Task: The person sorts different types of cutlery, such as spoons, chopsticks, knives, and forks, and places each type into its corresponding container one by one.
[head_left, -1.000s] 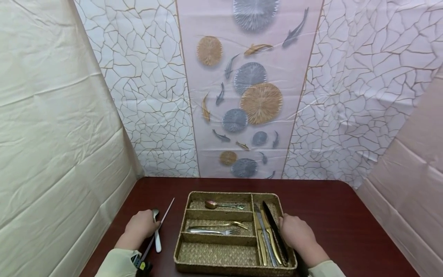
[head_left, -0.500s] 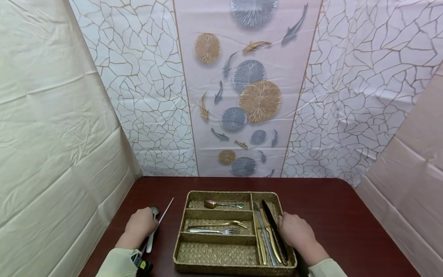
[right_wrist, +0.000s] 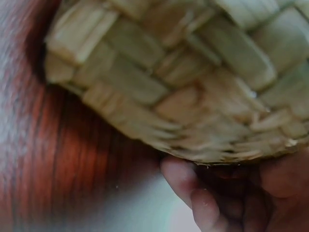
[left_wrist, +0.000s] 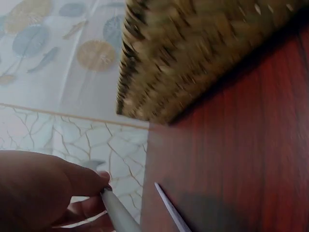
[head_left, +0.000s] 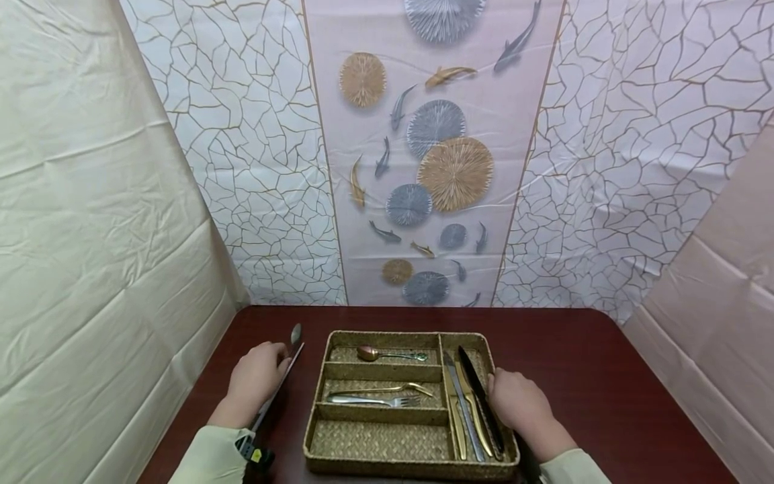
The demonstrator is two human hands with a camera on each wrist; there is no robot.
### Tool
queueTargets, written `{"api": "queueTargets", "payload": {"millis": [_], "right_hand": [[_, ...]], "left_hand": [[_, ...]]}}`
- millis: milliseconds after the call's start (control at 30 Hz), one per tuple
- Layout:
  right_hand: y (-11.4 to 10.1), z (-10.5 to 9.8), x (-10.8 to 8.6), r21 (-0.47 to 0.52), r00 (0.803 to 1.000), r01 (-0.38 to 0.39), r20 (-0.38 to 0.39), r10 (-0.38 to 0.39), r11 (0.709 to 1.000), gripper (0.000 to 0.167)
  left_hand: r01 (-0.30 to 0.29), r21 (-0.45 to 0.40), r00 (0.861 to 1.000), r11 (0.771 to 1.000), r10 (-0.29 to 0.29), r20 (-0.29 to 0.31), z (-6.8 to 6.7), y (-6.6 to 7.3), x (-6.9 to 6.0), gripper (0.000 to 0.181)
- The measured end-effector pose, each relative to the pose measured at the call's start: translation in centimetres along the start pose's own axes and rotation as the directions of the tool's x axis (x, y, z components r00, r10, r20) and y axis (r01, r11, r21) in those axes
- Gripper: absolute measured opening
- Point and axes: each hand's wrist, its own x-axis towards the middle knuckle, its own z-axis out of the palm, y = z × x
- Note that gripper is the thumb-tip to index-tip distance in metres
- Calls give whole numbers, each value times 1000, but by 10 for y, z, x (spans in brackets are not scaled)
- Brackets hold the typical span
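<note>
My left hand pinches a spoon with a pale handle between thumb and fingers, left of the woven cutlery tray. The spoon's bowl points away, beyond the fingertips, and most of its handle is hidden by the hand in the head view. Under that hand lies a thin pointed stick, its tip also in the left wrist view. My right hand grips the tray's right wall, fingers curled against the woven side in the right wrist view.
In the tray are a reddish-bowled spoon, a silver fork and a gold utensil. Several knives, including a black one, fill the right compartment. A patterned cloth hangs behind the dark red table.
My left hand has moved forward and slightly right, lifting the spoon, whose bowl now sticks out farther ahead. The stick, the tray and my right hand have barely moved.
</note>
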Motion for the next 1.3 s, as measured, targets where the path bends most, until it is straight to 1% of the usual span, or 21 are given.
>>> {"api": "queueTargets", "payload": {"millis": [100,200,333,467,500,567,667,733,900,1000,1067,1200,1300], "right_hand": [[0,0,0,-1,1000,3,-3,-3,1000,41],[1,0,0,1,1000,1,-14,-1,1000,40],[2,1,0,3,1000,-3,-17,4,1000,39],[3,1,0,-2,1000,-14,-17,13,1000,40],[3,1,1,-3,1000,-15,-18,15,1000,40],[4,1,1,-1,1000,-21,-15,21,1000,42],[5,3,2,7,1000,-21,-4,21,1000,42],[4,3,2,12,1000,-17,3,17,1000,42],[4,2,1,16,1000,-11,9,11,1000,42],[4,2,1,20,1000,-12,6,11,1000,40],[4,2,0,23,1000,-10,7,9,1000,38],[3,2,0,29,1000,-11,11,11,1000,38],[3,2,-1,31,1000,-14,9,14,999,38]], "left_hand": [[-45,-20,997,999,43,-67,-1,12,2,9],[-102,-52,984,993,93,-152,-2,26,2,9],[-175,-77,955,981,150,-257,-1,45,4,10],[-238,-105,924,966,192,-330,1,65,8,7],[-251,-119,919,961,198,-341,1,71,9,6],[-276,-151,913,949,210,-350,0,80,12,6],[-297,-179,911,938,222,-348,0,91,15,6],[-311,-185,907,932,233,-351,1,95,16,5],[-342,-179,891,922,258,-372,5,103,20,4],[-346,-184,895,920,266,-357,6,107,23,5],[-341,-184,906,922,270,-326,8,109,24,6],[-330,-155,924,931,284,-256,13,111,27,7],[-315,-137,939,939,287,-191,16,111,30,9]]}}
